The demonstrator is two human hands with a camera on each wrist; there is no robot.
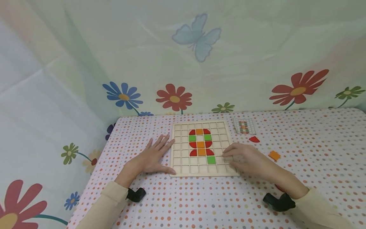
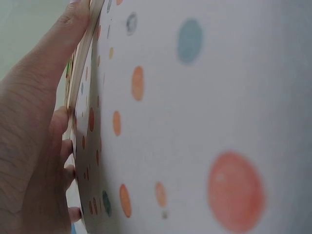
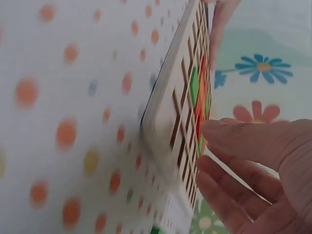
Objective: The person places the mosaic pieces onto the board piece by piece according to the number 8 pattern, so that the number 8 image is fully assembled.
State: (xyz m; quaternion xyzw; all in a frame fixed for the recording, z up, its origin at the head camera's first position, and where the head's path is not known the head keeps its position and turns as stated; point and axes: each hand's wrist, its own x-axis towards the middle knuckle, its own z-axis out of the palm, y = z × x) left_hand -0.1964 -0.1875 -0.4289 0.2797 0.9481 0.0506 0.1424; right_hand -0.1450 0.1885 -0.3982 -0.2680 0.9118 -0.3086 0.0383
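Observation:
A pale wooden grid board lies on the table with red rounded tiles, orange square tiles and green square tiles set in its middle columns. My left hand is spread flat beside it, thumb and fingertips touching the board's left edge. Over the board's right side hovers my right hand, fingers loosely bent. In the right wrist view, thumb and fingertips are apart near the tiles, and no piece shows between them.
Behind the board's right corner lies a small pattern card with a coloured grid figure. A loose red quarter-round tile and orange pieces lie to the right. Another red piece is partly hidden under my right forearm. A flowered cloth hangs behind the dotted table.

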